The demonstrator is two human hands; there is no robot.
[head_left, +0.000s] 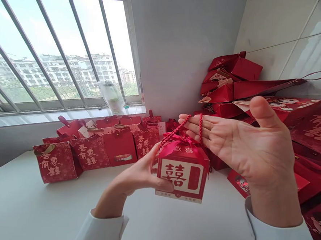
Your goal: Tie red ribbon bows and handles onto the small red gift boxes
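A red and cream gift box [182, 177] with a pink ribbon bow [183, 140] hangs in front of me above the white table. My left hand [143, 173] is closed on its left side, the thumb across the front face and the other fingers mostly hidden behind. From the top rises a twisted red cord handle [201, 128], looped over the fingers of my right hand [235, 144]. That hand lies palm up and open, fingers stretched out together, thumb apart.
Several red gift bags [90, 152] stand in rows at the table's back left. A heap of red boxes [233, 81] leans against the tiled wall at the right. A plastic-wrapped item [111, 97] sits on the sill of the barred window [61, 45].
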